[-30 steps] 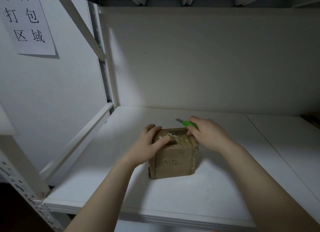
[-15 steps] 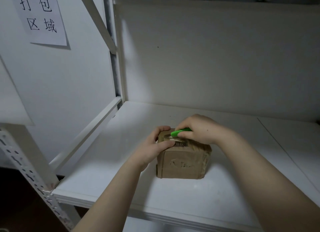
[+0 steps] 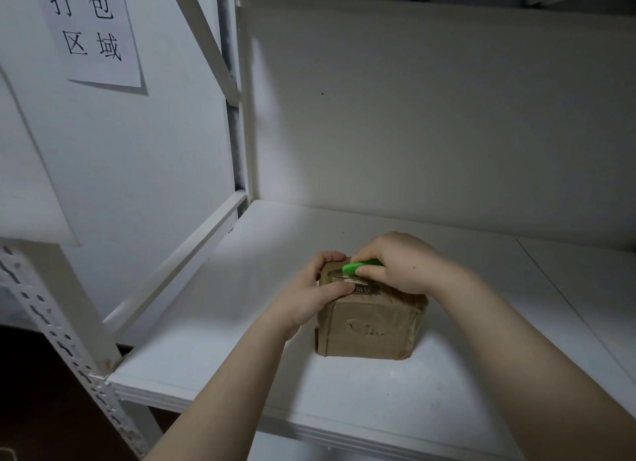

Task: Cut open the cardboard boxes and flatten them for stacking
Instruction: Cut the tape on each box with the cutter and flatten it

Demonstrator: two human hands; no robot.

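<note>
A small brown cardboard box (image 3: pixel 370 326), wrapped in clear tape, stands on the white shelf board (image 3: pixel 241 323). My left hand (image 3: pixel 306 295) grips its upper left corner, fingers curled over the top and thumb on the front edge. My right hand (image 3: pixel 399 262) holds a green utility knife (image 3: pixel 359 267) over the top of the box. The blade points left and lies on the taped top near the left edge. The far side of the box is hidden behind my hands.
The shelf's white back panel (image 3: pixel 430 116) rises behind the box. A perforated metal upright (image 3: pixel 58 340) stands at the front left corner. A paper sign (image 3: pixel 89 30) with printed characters hangs on the left wall. A seam (image 3: pixel 557 288) divides the board on the right.
The knife has swung from pointing away over the box's far edge to lying leftward across the top. My right hand shifted left with it. The left hand keeps its hold on the corner.
</note>
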